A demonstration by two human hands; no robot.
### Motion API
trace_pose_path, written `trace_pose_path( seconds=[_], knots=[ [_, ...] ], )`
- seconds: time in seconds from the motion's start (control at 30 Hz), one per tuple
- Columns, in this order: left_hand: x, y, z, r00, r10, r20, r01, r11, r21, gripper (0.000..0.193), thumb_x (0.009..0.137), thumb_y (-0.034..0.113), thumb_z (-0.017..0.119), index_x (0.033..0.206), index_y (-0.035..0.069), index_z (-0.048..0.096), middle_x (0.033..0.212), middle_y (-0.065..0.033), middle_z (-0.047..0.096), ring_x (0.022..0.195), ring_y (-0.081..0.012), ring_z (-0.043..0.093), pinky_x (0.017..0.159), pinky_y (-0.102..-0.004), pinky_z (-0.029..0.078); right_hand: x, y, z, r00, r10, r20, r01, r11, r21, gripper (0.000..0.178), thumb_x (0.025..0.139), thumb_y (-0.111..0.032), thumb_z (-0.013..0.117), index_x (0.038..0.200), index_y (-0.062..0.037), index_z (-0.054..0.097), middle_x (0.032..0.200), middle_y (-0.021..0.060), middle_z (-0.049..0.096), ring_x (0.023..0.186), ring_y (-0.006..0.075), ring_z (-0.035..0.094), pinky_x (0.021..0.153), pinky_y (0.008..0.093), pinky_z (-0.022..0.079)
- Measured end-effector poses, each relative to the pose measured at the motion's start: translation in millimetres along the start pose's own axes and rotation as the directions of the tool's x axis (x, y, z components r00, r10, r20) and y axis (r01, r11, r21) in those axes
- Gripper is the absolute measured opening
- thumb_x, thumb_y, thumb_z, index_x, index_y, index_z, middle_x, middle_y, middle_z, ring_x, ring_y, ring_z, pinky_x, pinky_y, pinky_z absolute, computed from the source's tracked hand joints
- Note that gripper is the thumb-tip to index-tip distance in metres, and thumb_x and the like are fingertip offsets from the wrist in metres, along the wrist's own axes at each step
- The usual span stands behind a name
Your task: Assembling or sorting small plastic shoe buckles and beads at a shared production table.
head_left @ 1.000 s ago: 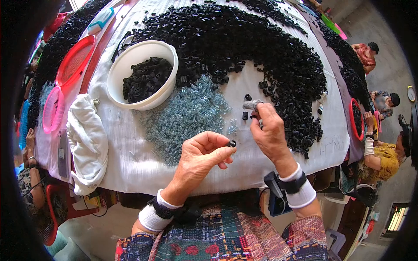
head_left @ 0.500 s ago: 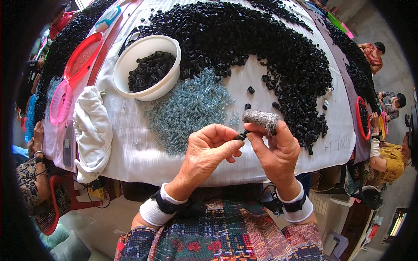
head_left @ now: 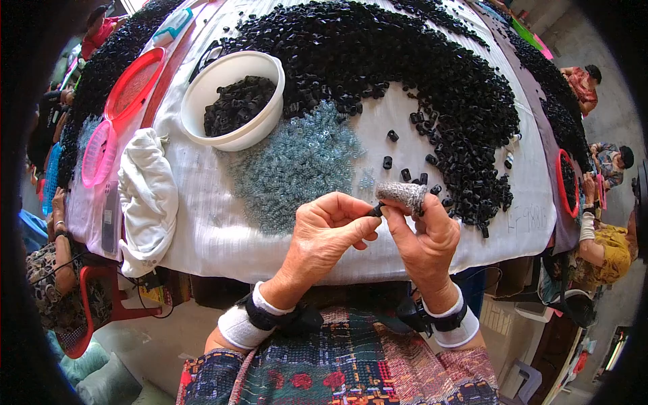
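Observation:
Over the table's near edge, my left hand (head_left: pixel 327 226) pinches a small black plastic piece (head_left: pixel 377 210) between thumb and fingertips. My right hand (head_left: pixel 425 233) closes its thumb and finger on the other end of this piece. A grey knitted finger sleeve (head_left: pixel 403 194) wraps one right finger. Whether a spring sits inside the piece is hidden by my fingertips. Just beyond my hands spreads a heap of small clear-bluish coil springs (head_left: pixel 297 169). Several loose black pieces (head_left: pixel 387 162) lie past my right fingers, beside a large arc-shaped pile of black pieces (head_left: pixel 378 47).
A white bowl (head_left: pixel 263 128) of black pieces stands at the left, behind a crumpled white cloth (head_left: pixel 148 196). Red (head_left: pixel 111 111) and pink (head_left: pixel 86 169) baskets lie farther left. Other people sit along both sides; a red chair (head_left: pixel 88 317) is at lower left.
My hands have drawn slightly nearer to me, uncovering loose black pieces beyond the finger sleeve. More of the pinched black piece now shows between my fingertips. The view has shifted a little.

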State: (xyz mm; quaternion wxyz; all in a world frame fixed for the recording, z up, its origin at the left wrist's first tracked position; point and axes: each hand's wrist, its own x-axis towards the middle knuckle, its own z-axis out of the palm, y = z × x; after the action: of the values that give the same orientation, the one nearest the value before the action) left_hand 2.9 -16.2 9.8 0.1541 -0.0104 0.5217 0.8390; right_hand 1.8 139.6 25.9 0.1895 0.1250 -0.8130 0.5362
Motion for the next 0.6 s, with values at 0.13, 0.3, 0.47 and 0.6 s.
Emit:
trace_pose_path(
  seconds=[0.13, 0.3, 0.47, 0.6],
  knots=[
    [-1.5, 0.0, -0.9, 1.000, -0.026, -0.013, 0.026, 0.999, 0.023, 0.017, 0.083, 0.008, 0.069, 0.095, -0.003, 0.063, 0.084, -0.0107, 0.068, 0.072, -0.0143, 0.066, 0.059, -0.0236, 0.054, -2.0, -1.1, 1.7, 0.999, -0.039, 0.002, 0.039, 0.995, -0.087, 0.019, 0.076, 0.002, 0.068, 0.094, -0.0017, 0.065, 0.081, 0.0120, 0.067, 0.070, 0.0180, 0.067, 0.063, 0.0281, 0.051],
    [-2.7, 4.0, 4.2, 0.996, -0.058, -0.063, 0.058, 0.998, -0.010, 0.017, 0.083, 0.011, 0.070, 0.092, -0.002, 0.064, 0.080, -0.0090, 0.067, 0.070, -0.0124, 0.065, 0.056, -0.0217, 0.052, -5.0, 0.2, 1.5, 0.985, -0.170, 0.026, 0.172, 0.968, -0.183, 0.021, 0.073, 0.006, 0.067, 0.093, 0.0004, 0.063, 0.076, 0.0134, 0.061, 0.065, 0.0246, 0.062, 0.058, 0.0318, 0.049],
    [0.0, -0.1, 5.3, 0.997, -0.065, -0.050, 0.065, 0.998, 0.013, 0.020, 0.083, 0.012, 0.070, 0.094, -0.003, 0.063, 0.082, -0.0096, 0.068, 0.071, -0.0128, 0.066, 0.057, -0.0219, 0.052, -6.1, -1.3, 2.3, 0.970, -0.241, 0.039, 0.243, 0.936, -0.255, 0.018, 0.071, 0.008, 0.066, 0.087, 0.0030, 0.059, 0.071, 0.0142, 0.054, 0.060, 0.0291, 0.055, 0.054, 0.0351, 0.046],
    [0.4, -0.8, 9.6, 0.993, -0.099, -0.067, 0.101, 0.995, 0.022, 0.020, 0.084, 0.011, 0.068, 0.097, -0.004, 0.063, 0.083, -0.0094, 0.067, 0.069, -0.0120, 0.064, 0.058, -0.0226, 0.053, -10.0, -2.3, -0.1, 0.971, -0.229, 0.076, 0.241, 0.925, -0.295, 0.016, 0.070, 0.010, 0.063, 0.082, 0.0027, 0.056, 0.070, 0.0150, 0.053, 0.060, 0.0305, 0.053, 0.053, 0.0374, 0.045]
  ],
)
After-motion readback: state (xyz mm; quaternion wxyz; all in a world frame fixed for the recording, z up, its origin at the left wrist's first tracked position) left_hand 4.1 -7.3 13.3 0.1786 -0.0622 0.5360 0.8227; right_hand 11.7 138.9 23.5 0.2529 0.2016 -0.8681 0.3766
